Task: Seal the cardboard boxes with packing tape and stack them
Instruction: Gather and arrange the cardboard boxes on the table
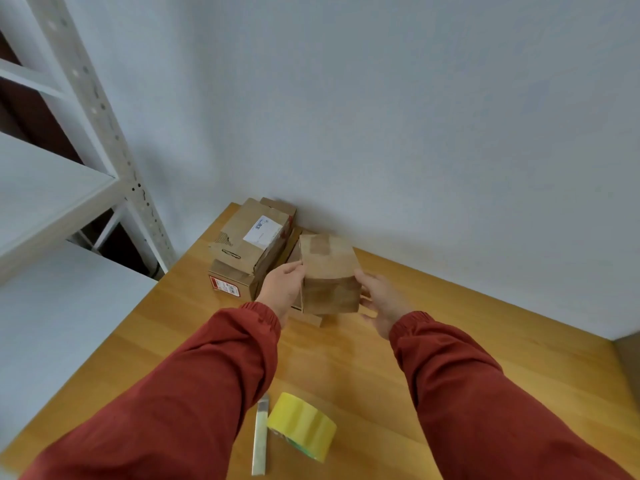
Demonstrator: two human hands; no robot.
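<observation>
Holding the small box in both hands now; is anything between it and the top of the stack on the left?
Nothing visible. The small box, held by the left hand and right hand, is beside the stack, whose top carries only a label.

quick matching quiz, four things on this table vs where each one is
Things:
1 tape roll
2 plain box
3 labelled box
4 pale tool

Places:
A atop a lower box by the wall
B held between left hand and right hand
C on the table, just left of the tape roll
D on the table, right of the pale tool

Pairs: 1-D; 2-B; 3-A; 4-C
</observation>
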